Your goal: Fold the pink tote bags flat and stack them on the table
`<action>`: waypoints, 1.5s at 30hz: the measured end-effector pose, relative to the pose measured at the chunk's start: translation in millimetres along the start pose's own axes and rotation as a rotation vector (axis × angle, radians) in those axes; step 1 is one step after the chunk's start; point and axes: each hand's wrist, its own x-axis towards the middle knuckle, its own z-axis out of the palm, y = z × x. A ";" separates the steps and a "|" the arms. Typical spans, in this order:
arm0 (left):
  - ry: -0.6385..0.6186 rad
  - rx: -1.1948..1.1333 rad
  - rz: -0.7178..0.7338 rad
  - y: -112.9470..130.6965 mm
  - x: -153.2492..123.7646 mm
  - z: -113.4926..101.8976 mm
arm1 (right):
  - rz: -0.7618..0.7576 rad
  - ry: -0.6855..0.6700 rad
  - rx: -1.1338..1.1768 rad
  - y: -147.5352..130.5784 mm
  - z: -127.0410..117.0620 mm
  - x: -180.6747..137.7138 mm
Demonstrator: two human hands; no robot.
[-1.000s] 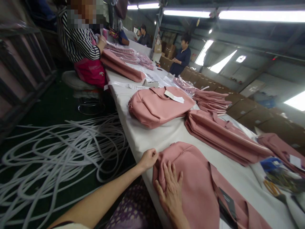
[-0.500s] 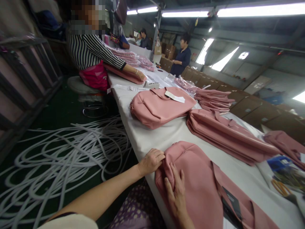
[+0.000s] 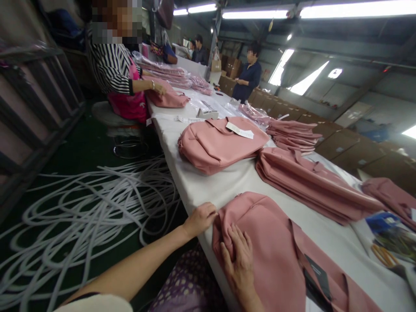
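A pink handbag [image 3: 273, 238] lies on the white-covered table in front of me, with straps and a black tag [image 3: 317, 275] on its upper side. At its near left end my left hand [image 3: 200, 219] is closed, fingertips pinched at the bag's edge; the exact part between them is hidden. My right hand [image 3: 241, 262] lies on the same end, fingers stretched out and apart over a fold in the soft material. Just beyond is a second pink bag [image 3: 221, 145] with a white paper tag [image 3: 239, 130] on top.
More pink bags [image 3: 315, 182] lie stacked to the right, near orange-handled scissors [image 3: 385, 255]. A white table edge [image 3: 182, 195] runs along my left. White tubing [image 3: 107, 216] is tangled on the floor. A co-worker in a striped top [image 3: 110, 69] sits handling a pink bag [image 3: 169, 95].
My left hand has drawn slightly left and its fingers are more tightly closed. My right hand has shifted a little on the bag. The seated co-worker has pulled their arm and bag back.
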 end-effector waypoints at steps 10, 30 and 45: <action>-0.095 -0.045 -0.254 34.8 3.7 -7.3 | 0.068 0.019 0.104 1.5 -0.5 -0.2; -0.037 -0.017 -0.122 17.4 2.0 10.4 | -0.011 -0.143 -0.202 -4.9 -2.1 2.2; -0.232 -0.737 -0.756 27.6 -12.3 10.3 | 0.071 -0.259 -0.043 -0.2 -0.5 5.6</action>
